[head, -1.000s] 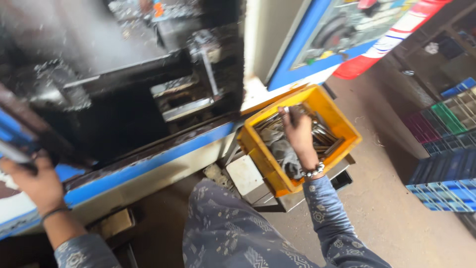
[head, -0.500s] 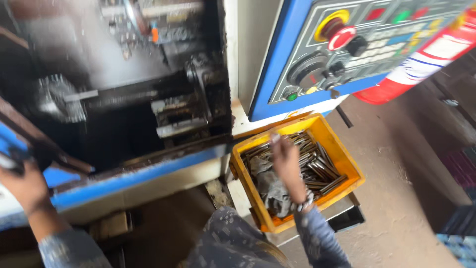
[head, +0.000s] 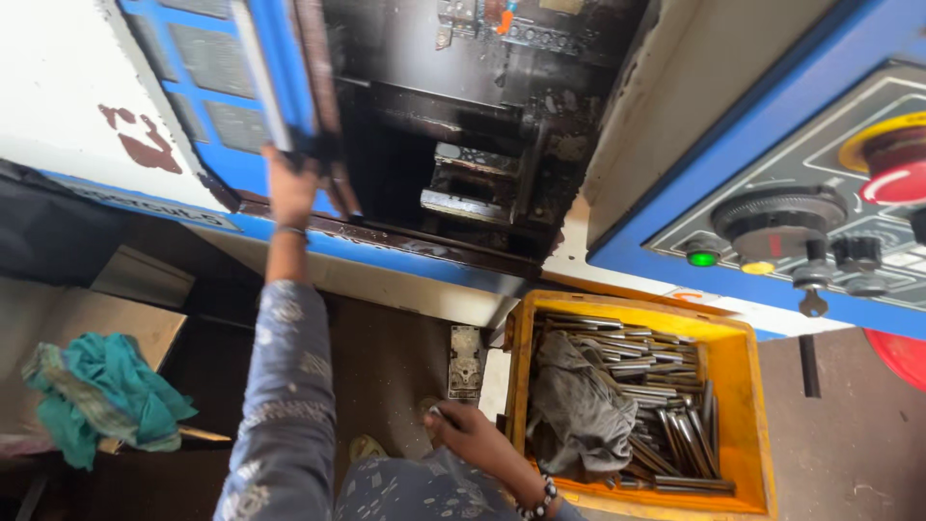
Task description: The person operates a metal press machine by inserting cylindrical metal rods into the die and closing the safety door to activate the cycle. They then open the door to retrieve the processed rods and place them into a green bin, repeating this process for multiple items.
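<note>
— So, what sits at nine o'clock?
— Only a teal rag (head: 101, 394) on a cardboard box (head: 106, 318).
— And the left hand (head: 289, 183)?
— Raised toward eleven o'clock, closed on the edge of the blue machine door (head: 260, 77).
— The right hand (head: 473, 434)?
— Low at six o'clock, fingers curled round a small metal piece (head: 434, 412), just beside the yellow crate (head: 752, 415) of steel rods (head: 656, 386) at four o'clock.

One head-worn camera looks steeply down and forward, close over the machine (head: 463, 164) opening, with the yellow crate (head: 748, 386) at lower right. There's no second view.
</note>
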